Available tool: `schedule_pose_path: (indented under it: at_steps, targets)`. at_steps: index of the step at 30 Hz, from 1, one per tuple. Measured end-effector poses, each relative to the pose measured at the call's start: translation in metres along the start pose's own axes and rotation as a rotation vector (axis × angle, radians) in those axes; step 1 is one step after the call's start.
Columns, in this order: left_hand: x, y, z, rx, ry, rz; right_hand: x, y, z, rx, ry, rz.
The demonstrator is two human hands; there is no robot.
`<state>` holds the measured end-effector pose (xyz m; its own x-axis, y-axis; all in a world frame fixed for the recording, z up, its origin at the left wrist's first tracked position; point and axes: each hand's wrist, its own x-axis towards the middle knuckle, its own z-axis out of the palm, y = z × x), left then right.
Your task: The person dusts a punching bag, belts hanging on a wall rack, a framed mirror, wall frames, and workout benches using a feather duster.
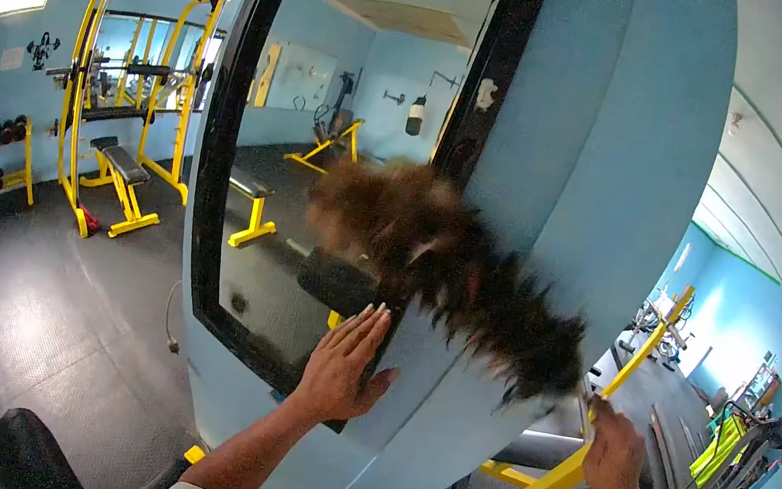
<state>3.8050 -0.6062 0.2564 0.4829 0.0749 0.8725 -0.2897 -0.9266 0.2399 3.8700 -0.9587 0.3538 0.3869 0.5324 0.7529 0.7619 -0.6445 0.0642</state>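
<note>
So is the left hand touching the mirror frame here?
Touching. The head view shows the left hand laid flat with its fingers over the black mirror frame edge, no gap visible.

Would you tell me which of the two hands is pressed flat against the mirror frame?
The left hand, fingers spread open on the black mirror frame. The right hand is instead closed around the handle of the brown feather duster.

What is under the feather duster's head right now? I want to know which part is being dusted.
The feather duster covers the mirror's black frame edge and adjoining blue wall. The surface beneath is hidden.
</note>
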Motion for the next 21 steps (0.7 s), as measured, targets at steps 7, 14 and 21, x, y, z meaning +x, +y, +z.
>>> schedule_pose_path:
  at_steps: [7,14,21]
  targets:
    - [0.053,0.012,-0.015,0.049,0.071,0.116,0.047,0.012,-0.005,0.098,0.154,0.044]
    - [0.086,0.02,-0.033,0.11,0.107,0.186,0.076,0.016,-0.017,0.025,0.172,-0.031]
    - [0.12,0.021,-0.034,0.182,0.08,0.288,0.123,0.0,-0.04,0.061,0.314,0.036]
